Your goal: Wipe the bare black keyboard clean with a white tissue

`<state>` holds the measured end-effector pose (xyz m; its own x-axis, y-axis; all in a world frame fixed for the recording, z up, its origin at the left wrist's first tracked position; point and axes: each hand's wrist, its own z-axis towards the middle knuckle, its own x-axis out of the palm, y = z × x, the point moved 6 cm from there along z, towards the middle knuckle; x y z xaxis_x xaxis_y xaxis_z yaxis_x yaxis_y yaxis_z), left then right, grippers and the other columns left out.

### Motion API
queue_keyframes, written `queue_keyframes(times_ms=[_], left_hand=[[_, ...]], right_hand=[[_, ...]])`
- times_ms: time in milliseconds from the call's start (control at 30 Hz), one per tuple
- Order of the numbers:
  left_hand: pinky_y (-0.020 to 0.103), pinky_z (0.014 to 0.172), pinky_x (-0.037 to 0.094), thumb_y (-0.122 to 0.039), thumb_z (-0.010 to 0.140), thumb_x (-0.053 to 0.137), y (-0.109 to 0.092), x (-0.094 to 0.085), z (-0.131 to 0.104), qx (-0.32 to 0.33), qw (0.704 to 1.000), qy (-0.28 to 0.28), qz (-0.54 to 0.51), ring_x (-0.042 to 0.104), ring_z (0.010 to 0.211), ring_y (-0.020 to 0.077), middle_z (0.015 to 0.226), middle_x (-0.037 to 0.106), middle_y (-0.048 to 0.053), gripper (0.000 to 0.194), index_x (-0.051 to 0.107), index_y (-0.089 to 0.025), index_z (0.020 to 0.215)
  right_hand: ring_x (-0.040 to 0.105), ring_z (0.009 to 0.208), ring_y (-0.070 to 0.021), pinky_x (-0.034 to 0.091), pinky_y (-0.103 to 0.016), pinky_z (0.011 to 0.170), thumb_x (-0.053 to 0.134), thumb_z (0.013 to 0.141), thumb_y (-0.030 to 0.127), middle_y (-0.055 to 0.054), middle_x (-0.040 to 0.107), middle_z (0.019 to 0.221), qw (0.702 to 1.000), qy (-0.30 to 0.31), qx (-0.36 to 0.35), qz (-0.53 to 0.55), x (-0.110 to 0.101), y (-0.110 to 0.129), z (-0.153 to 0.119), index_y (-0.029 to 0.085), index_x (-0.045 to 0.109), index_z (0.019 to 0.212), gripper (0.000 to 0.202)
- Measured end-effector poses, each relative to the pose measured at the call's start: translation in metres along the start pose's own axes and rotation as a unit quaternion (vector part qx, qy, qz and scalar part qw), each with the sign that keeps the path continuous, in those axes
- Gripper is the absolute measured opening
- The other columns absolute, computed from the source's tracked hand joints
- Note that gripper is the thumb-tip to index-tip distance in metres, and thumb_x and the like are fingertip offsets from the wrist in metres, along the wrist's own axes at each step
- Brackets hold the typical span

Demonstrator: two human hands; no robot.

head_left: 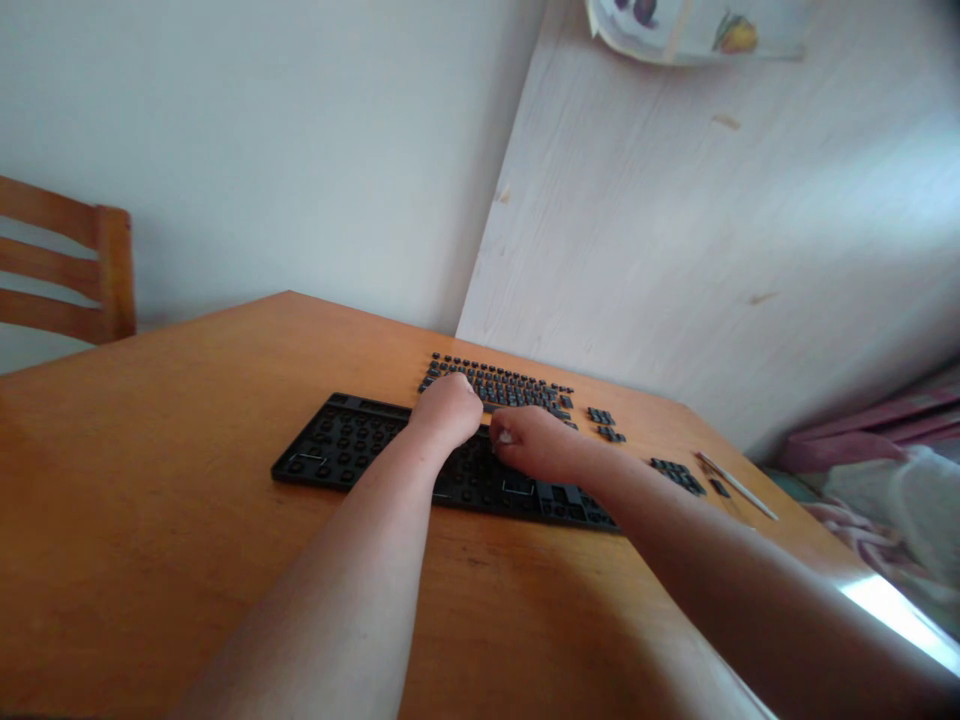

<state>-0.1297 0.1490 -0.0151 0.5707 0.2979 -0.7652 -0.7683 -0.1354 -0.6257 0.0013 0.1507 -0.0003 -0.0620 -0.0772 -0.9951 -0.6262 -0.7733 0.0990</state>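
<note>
A black keyboard (352, 445) with its keycaps off lies across the table in front of me, bare key sockets showing. My left hand (448, 408) is closed over the keyboard's back edge near the middle; its fingertips are turned away from view. Just to its right, my right hand (534, 442) is curled with fingers pressed together above the keyboard. A small pale spot shows at its fingertips, perhaps a nail; whether either hand pinches something is hidden. Behind both hands, loose black keycaps (517, 388) lie in rows in keyboard order.
Smaller keycap groups (601, 416) and a number-pad group (677, 476) lie to the right. Beyond them are a single dark keycap (718, 487) and a thin white pen-like stick (739, 486). A wooden chair (116, 270) stands at left; a wall and pale panel rise behind the table.
</note>
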Motion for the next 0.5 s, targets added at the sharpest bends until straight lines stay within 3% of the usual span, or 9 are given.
queue_keyframes(times_ms=[500], left_hand=[[0.034,0.075,0.047,-0.025,0.085,0.046,0.008,-0.002,0.008,-0.046,0.997,-0.014,-0.061,0.067,0.089,0.0251,0.091,0.073,0.012,0.025,0.067,-0.016,0.094]], right_hand=[[0.059,0.074,-0.0167,0.039,-0.024,0.065,0.053,0.075,0.013,-0.005,0.069,0.079,0.999,-0.015,-0.039,0.020,0.004,0.026,0.021,0.017,0.063,0.075,0.011]])
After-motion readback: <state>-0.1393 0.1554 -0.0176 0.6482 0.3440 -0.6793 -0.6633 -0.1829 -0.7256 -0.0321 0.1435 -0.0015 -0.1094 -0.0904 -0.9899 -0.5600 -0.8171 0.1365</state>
